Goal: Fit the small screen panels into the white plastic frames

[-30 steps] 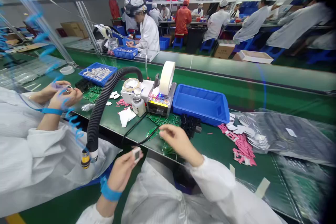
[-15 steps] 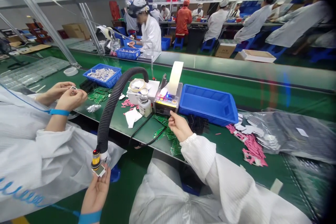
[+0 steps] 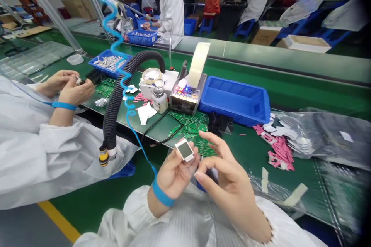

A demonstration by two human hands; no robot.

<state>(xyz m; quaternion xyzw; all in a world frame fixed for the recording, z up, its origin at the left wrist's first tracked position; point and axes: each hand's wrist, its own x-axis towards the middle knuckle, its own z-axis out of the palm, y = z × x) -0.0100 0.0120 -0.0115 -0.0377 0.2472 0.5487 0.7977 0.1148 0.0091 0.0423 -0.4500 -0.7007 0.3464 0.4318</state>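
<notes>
My left hand [image 3: 174, 173] is closed round a small square white-framed module [image 3: 184, 149] with a grey face, held up in front of my chest. My right hand [image 3: 224, 171] hovers just to its right, thumb and forefinger curled toward the module, the other fingers spread; I see nothing in it. A blue wrist strap [image 3: 161, 194] with a coiled blue cord sits on my left wrist. Behind my hands lie green circuit boards [image 3: 189, 125] on the green bench [image 3: 249, 150].
A tape dispenser [image 3: 188, 92], a small bottle [image 3: 160, 100] and a blue bin [image 3: 236, 100] stand on the bench. A black flexible hose [image 3: 116, 100] hangs at left. A co-worker's hands [image 3: 71, 88] work at left. Pink and white parts [image 3: 275, 150] and plastic bags [image 3: 327, 135] lie right.
My left hand has come up from beside the hose nozzle to my chest with the module. My right hand has drawn back from the tape dispenser to beside it.
</notes>
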